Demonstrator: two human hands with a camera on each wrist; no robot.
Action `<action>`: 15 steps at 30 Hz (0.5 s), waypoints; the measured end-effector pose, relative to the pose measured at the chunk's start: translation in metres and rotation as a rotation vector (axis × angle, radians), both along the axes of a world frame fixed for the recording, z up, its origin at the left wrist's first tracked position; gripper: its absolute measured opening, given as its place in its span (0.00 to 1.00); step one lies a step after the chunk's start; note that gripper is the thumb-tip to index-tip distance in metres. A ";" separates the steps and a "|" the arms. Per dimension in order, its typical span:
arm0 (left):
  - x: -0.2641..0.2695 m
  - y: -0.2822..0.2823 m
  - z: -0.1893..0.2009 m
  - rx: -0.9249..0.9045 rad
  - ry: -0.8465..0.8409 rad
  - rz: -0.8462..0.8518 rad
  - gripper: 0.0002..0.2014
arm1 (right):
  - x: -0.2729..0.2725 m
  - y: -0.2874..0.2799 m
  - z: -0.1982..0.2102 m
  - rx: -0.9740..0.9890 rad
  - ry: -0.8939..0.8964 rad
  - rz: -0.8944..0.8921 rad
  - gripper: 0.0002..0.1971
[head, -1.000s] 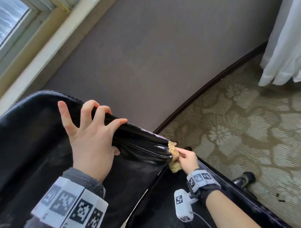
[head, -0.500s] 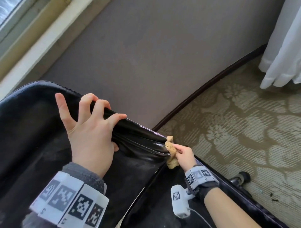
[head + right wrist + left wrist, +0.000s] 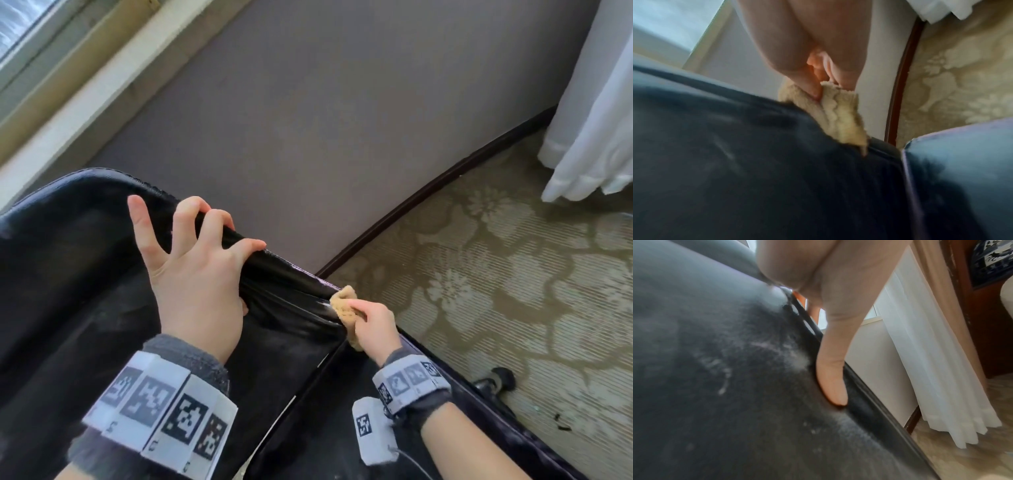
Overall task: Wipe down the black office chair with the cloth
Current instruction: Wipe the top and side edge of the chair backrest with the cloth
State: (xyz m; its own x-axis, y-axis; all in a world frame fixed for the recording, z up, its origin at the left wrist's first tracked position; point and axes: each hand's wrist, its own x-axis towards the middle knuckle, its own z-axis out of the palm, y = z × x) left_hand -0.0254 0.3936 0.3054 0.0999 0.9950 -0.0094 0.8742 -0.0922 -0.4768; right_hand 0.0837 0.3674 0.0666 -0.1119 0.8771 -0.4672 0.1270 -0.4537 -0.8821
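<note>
The black office chair (image 3: 85,308) fills the near left of the head view, its glossy backrest running from the far left down toward the near right, where it meets a second padded part, probably the seat or an armrest, though the angle makes that hard to settle. The cloth (image 3: 344,303), a tan, nubbly wad, sits pressed against the right end of the backrest's top edge, just where the folds of upholstery gather. That spot looks like the step in hand: working the corner and the creases beside it.

The right hand (image 3: 375,327) pinches the cloth, thumb and fingers bunched round it, so that a firm pad of fabric meets the chair; the right wrist view shows the thumb (image 3: 813,91) dug into the cloth with its loose end trailing down onto the black surface. The wrist is low and the forearm comes in from the near right, along the line of the edge.

The left hand (image 3: 195,274) grips the top edge further left, three fingers hooked over the rim and the little finger lifted free, the thumb (image 3: 831,386) pressed into the front of the padding. It seems placed to steady a chair that would otherwise swivel or roll under the wiping. Pale dusty smears show on the padding near that thumb, so that area likely needs wiping.

Beyond the chair lie a grey wall (image 3: 308,120), patterned carpet (image 3: 496,291) and a white curtain (image 3: 596,113) at the far right.
</note>
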 end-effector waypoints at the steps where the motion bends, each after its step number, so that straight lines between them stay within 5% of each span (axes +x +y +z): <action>1: -0.001 0.000 0.000 0.005 0.000 0.003 0.32 | 0.001 -0.003 0.009 0.016 0.058 0.015 0.20; 6: -0.002 0.001 -0.001 -0.014 0.007 0.010 0.33 | 0.019 0.011 0.052 0.217 0.364 0.115 0.21; 10: -0.002 0.000 -0.002 0.003 0.004 0.002 0.32 | 0.010 0.007 0.037 0.290 0.166 0.238 0.21; 15: -0.003 0.000 -0.001 -0.008 -0.008 0.009 0.35 | 0.018 -0.007 -0.001 0.151 -0.010 0.194 0.20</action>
State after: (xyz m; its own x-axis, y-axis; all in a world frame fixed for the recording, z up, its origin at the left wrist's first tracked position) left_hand -0.0280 0.3938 0.3044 0.0907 0.9957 -0.0167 0.8790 -0.0879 -0.4687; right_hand 0.1018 0.3608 0.0653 -0.2814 0.8996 -0.3340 0.2079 -0.2826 -0.9364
